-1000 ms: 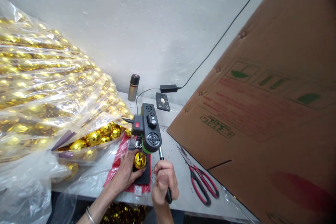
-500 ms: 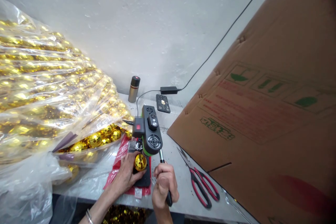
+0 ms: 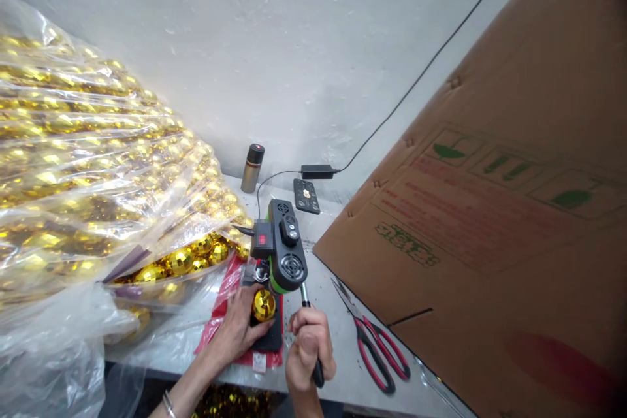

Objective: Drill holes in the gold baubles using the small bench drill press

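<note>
Little difference from the earlier frames is shown: the whole scene, wall included, is shifted slightly rightward in view, while the pose of both hands is kept. The gold ball is still placed over the black base, just below the front end of the black machine. By the left hand the ball is held, its fingers spread only to the ball's width, with the thumb set on the near side. By the right hand the black handle is gripped, its fingers curled closed around it. Red plastic is spread beneath the base on the desk. Scissors are laid to the right.
</note>
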`<move>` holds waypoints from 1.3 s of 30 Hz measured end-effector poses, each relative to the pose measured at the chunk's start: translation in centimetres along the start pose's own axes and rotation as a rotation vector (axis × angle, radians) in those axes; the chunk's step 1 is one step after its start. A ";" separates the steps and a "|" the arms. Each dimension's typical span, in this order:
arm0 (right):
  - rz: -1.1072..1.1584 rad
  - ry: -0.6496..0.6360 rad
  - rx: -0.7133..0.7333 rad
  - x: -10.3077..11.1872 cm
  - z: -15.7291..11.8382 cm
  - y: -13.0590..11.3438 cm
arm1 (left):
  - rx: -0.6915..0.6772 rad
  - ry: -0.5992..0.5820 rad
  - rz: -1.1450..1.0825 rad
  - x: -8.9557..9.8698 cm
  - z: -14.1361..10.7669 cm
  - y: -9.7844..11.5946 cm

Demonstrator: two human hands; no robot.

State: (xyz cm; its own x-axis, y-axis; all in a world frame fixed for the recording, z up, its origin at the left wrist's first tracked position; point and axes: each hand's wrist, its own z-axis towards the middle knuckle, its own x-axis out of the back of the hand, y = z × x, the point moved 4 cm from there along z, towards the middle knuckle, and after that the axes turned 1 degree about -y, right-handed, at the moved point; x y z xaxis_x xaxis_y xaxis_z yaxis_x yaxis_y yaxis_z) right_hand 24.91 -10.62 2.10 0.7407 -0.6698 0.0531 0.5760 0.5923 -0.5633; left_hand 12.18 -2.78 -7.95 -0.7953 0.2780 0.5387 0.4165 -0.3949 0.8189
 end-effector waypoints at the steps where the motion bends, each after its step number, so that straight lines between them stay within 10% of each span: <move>1: -0.008 -0.003 0.005 0.0 -0.1 0.1 | 0.000 -0.005 0.000 0.0 0.0 0.1; 9: -0.060 -0.026 0.127 0.4 0.1 -0.2 | 0.033 0.001 -0.029 -0.2 -0.1 0.2; 20: 0.014 -0.009 -0.140 0.2 7.2 -4.4 | 0.019 0.031 -0.038 0.1 0.0 0.7; 28: 0.024 -0.025 -0.090 0.2 5.6 -4.0 | -0.170 0.075 0.142 0.5 -7.2 -1.1; 35: 0.060 -0.014 -0.062 0.2 4.7 -3.0 | -0.017 0.536 0.485 10.8 -3.3 -0.2; 39: 0.074 -0.035 -0.062 0.0 4.8 -3.1 | 0.208 0.535 0.798 15.9 1.0 0.0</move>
State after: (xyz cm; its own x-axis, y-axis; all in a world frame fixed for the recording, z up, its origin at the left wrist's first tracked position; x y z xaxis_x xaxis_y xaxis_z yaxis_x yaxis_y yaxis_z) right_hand 24.79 -10.26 7.80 0.7926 -0.6085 0.0379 0.4977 0.6098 -0.6169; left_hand -0.07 2.50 0.83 -0.3202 -0.4568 0.8299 0.9466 -0.1184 0.3000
